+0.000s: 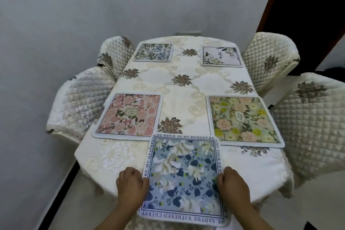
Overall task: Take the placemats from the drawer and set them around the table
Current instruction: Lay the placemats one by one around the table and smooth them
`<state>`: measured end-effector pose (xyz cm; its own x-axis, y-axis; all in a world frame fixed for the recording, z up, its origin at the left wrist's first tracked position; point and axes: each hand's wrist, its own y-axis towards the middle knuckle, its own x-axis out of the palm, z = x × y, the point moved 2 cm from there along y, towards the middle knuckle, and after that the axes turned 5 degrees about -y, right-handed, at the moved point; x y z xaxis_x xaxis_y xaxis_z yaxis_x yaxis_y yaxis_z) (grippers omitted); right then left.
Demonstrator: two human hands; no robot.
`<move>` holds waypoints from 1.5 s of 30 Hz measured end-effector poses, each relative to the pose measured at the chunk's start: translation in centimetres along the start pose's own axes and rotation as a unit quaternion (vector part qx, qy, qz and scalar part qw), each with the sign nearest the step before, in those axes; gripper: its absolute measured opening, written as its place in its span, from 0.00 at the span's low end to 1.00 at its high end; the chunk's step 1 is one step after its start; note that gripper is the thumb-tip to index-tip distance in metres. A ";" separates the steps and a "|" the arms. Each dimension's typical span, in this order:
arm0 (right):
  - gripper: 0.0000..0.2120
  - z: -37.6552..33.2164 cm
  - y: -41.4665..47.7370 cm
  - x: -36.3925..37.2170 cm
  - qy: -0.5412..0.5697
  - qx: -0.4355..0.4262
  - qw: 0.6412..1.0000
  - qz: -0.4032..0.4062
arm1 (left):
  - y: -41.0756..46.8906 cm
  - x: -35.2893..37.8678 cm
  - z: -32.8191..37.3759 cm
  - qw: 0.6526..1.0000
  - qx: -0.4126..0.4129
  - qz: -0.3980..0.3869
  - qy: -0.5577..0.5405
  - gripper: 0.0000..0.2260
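Observation:
A blue floral placemat (pixel 183 175) with lettering round its border lies at the near end of the table (pixel 184 87), its near edge hanging past the table's front. My left hand (pixel 131 185) grips its left edge and my right hand (pixel 234 185) grips its right edge. Its far corners overlap the pink floral placemat (pixel 128 115) on the left and the green and yellow floral placemat (pixel 242 119) on the right. At the far end lie a blue-green placemat (pixel 152 52) on the left and a white placemat (pixel 221 56) on the right.
The table wears a cream cloth with brown flower motifs. Quilted cream chairs stand round it: two on the left (pixel 80 102) (pixel 115 52) and two on the right (pixel 268 59) (pixel 313 123). A grey wall runs behind and to the left. A dark doorway (pixel 308 5) is at the right.

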<state>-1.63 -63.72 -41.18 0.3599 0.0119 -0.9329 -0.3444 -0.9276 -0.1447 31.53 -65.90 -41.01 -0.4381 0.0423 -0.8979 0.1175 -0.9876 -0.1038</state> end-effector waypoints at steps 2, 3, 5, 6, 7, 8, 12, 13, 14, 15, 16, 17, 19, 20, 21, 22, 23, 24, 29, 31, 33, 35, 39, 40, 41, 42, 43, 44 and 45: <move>0.10 0.0 -0.1 0.3 -0.035 -0.010 0.999 0.007 | -0.2 0.4 -0.4 0.999 0.022 0.023 0.008 0.15; 0.10 0.0 0.1 0.4 -0.048 -0.017 0.999 0.013 | -0.1 0.6 -0.4 0.999 0.028 0.030 0.017 0.17; 0.10 -0.2 0.5 0.4 -0.060 -0.032 0.997 0.027 | 0.5 0.7 -0.3 0.998 0.027 0.037 0.032 0.16; 0.09 -0.2 0.8 0.4 -0.062 -0.041 0.997 0.033 | 0.9 0.7 -0.1 0.998 0.025 0.045 0.029 0.14; 0.09 -0.1 1.0 0.5 -0.065 -0.052 0.996 0.039 | 1.6 0.9 0.1 0.998 0.026 0.052 0.019 0.13; 0.10 0.0 1.1 0.6 -0.071 -0.063 0.994 0.045 | 2.4 1.0 0.3 0.998 0.031 0.057 0.007 0.13; 0.13 0.7 1.4 1.4 -0.099 -0.094 0.989 0.054 | 6.3 1.4 1.8 0.996 0.066 0.052 -0.028 0.11; 0.14 0.8 1.6 1.6 -0.105 -0.100 0.988 0.058 | 7.4 1.4 2.2 0.995 0.073 0.054 -0.040 0.10; 0.14 0.9 1.8 1.8 -0.110 -0.107 0.986 0.062 | 8.4 1.3 2.5 0.993 0.087 0.058 -0.048 0.09; 0.14 1.0 1.9 1.9 -0.116 -0.113 0.985 0.067 | 9.3 1.2 2.8 0.992 0.103 0.060 -0.052 0.08; 0.14 1.1 2.1 2.0 -0.119 -0.117 0.983 0.070 | 10.1 1.1 3.0 0.990 0.118 0.060 -0.055 0.07; 0.14 1.1 2.2 2.2 -0.121 -0.120 0.983 0.075 | 10.8 1.0 3.1 0.988 0.130 0.058 -0.059 0.06; 0.12 1.2 2.4 2.4 -0.114 -0.127 0.981 0.089 | 12.2 0.9 3.0 0.985 0.145 0.059 -0.069 0.05; 0.10 1.1 2.5 2.5 -0.106 -0.131 0.981 0.099 | 12.7 0.8 2.8 0.984 0.148 0.060 -0.073 0.05; 0.09 1.0 2.4 2.5 -0.096 -0.135 0.980 0.109 | 13.2 0.7 2.7 0.984 0.152 0.062 -0.072 0.05; 0.09 0.8 2.5 2.5 -0.085 -0.139 0.980 0.117 | 13.5 0.7 2.4 0.983 0.160 0.063 -0.066 0.05; 0.11 0.6 2.6 2.6 -0.077 -0.142 0.979 0.125 | 13.8 0.7 2.2 0.982 0.170 0.064 -0.058 0.05; 0.11 0.3 2.7 2.6 -0.071 -0.141 0.979 0.132 | 13.9 0.7 2.0 0.981 0.177 0.064 -0.051 0.04; 0.13 -1.3 2.8 2.6 -0.046 -0.124 0.978 0.161 | 13.6 0.8 1.6 0.985 0.155 0.042 -0.060 0.12; 0.14 -2.1 2.6 2.6 -0.039 -0.115 0.978 0.167 | 13.0 1.0 1.5 0.989 0.137 0.027 -0.037 0.20; 0.14 -2.7 2.7 2.7 -0.028 -0.099 0.979 0.175 | 12.1 1.3 1.2 0.991 0.130 0.005 -0.008 0.27; 0.14 -3.1 2.7 2.8 -0.014 -0.093 0.979 0.179 | 11.1 1.7 0.8 0.991 0.136 -0.008 -0.007 0.31; 0.14 -3.3 2.4 3.5 -0.029 -0.096 0.980 0.173 | 10.3 2.4 -0.2 0.991 0.135 -0.019 -0.002 0.31; 0.14 -3.3 2.5 3.5 -0.024 -0.091 0.980 0.173 | 10.5 2.6 -0.3 0.991 0.135 -0.022 -0.007 0.30; 0.14 -3.4 2.6 3.4 -0.011 -0.081 0.981 0.173 | 11.0 2.6 -0.1 0.990 0.138 -0.027 -0.019 0.29; 0.13 -3.5 2.7 3.4 0.004 -0.073 0.983 0.171 | 11.5 2.6 0.2 0.989 0.141 -0.032 -0.035 0.28; 0.13 -3.6 2.9 3.3 0.016 -0.066 0.984 0.168 | 12.0 2.5 0.6 0.988 0.142 -0.036 -0.051 0.28; 0.13 -3.7 3.1 3.2 0.021 -0.058 0.985 0.164 | 12.6 2.3 0.9 0.987 0.140 -0.040 -0.068 0.28; 0.14 -3.8 3.2 3.2 0.017 -0.050 0.985 0.161 | 12.9 2.3 1.2 0.986 0.139 -0.043 -0.081 0.28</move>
<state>1.72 -68.06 -43.34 0.2756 -0.3009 -0.9130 -0.3589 -0.9133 0.1926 31.01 -78.76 -43.92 -0.5754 0.1254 -0.8082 -0.1656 -0.9856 -0.0350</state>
